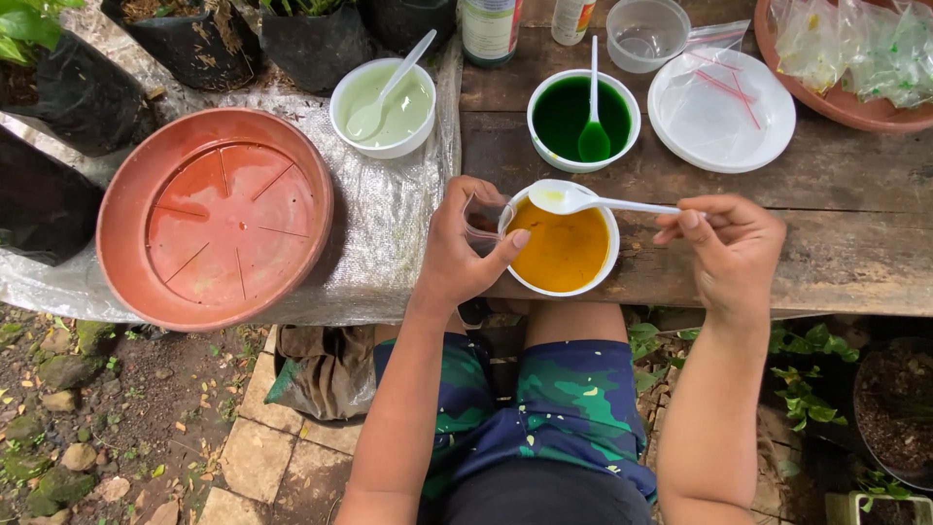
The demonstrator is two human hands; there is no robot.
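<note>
1. The left hand [465,243], in the middle of the frame, has its fingers closed around a small clear plastic bag [482,220], beside the white bowl of orange liquid [562,249]
2. The right hand [731,248] pinches the handle of a white plastic spoon [583,200]; its scoop is above the bowl's upper rim
3. A bowl of dark green liquid [583,119] stands just above, on the wooden table [836,204]
</note>
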